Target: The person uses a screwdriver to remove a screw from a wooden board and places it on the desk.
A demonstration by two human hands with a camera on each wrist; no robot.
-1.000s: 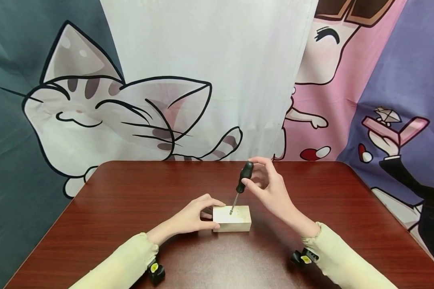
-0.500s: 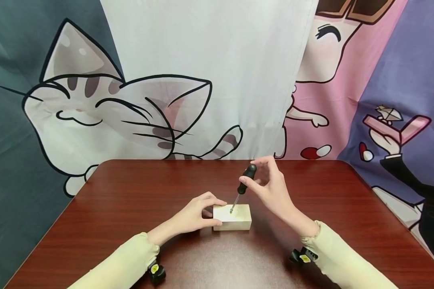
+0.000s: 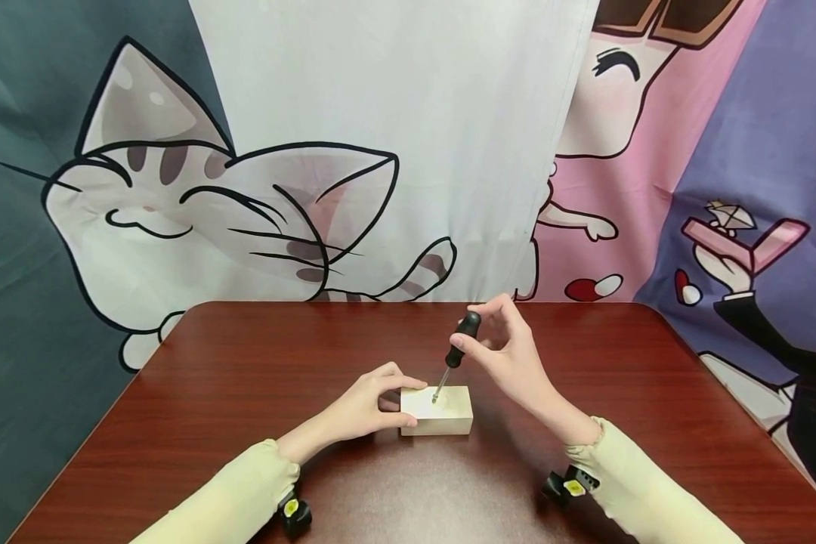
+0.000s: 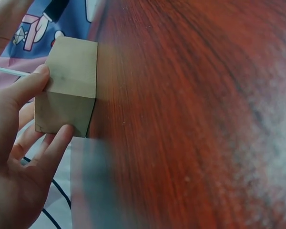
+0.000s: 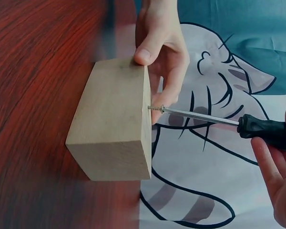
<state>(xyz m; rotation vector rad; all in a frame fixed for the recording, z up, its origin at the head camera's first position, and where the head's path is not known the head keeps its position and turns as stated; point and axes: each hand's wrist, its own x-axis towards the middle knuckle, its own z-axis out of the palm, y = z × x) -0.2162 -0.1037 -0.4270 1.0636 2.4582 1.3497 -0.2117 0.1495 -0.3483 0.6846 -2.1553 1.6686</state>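
Note:
A pale wooden block [image 3: 449, 425] lies on the table in front of me. My left hand [image 3: 360, 404] grips its left end, thumb on the near face and fingers around the far side. In my right hand [image 3: 506, 344] is a screwdriver [image 3: 468, 325] with a black handle, pinched between thumb and fingers. Its metal shaft [image 5: 200, 116] slants down to a small screw [image 5: 156, 109], which stands partly out of the block's top face. The tip meets the screw head in the right wrist view.
The reddish-brown wooden table [image 3: 258, 355] extends around the block on all sides. Behind its far edge hangs a cloth backdrop [image 3: 489, 151] with cartoon figures. Each wrist wears a small black camera.
The screwdriver handle has tilted slightly to the right as the right fingers shifted on it. The left thumb has slid a little along the block, which stays in place.

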